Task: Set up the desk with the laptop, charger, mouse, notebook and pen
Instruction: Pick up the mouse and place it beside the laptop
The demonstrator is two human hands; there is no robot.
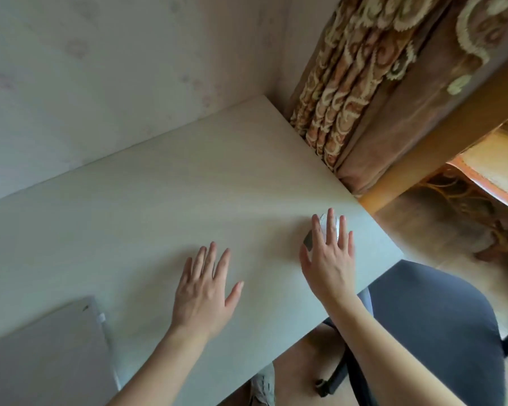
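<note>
The desk (165, 183) holds only the closed laptop (41, 356) and, well right of it, the mouse (323, 227) under the spread right hand (329, 259), left hand (206, 288) flat and empty; charger, notebook, pen unseen.

A big pale desk (165, 194) fills the middle. Behind it, from nine to twelve o'clock, is a light wall (100, 68) with faint flower shapes. At one o'clock hangs a brown curtain (373, 83) with curly cream patterns, right beside the desk's edge. At five o'clock sits a dark grey chair (434, 326). The floor (440, 218) at three o'clock is brownish, with soft daylight on it.
</note>
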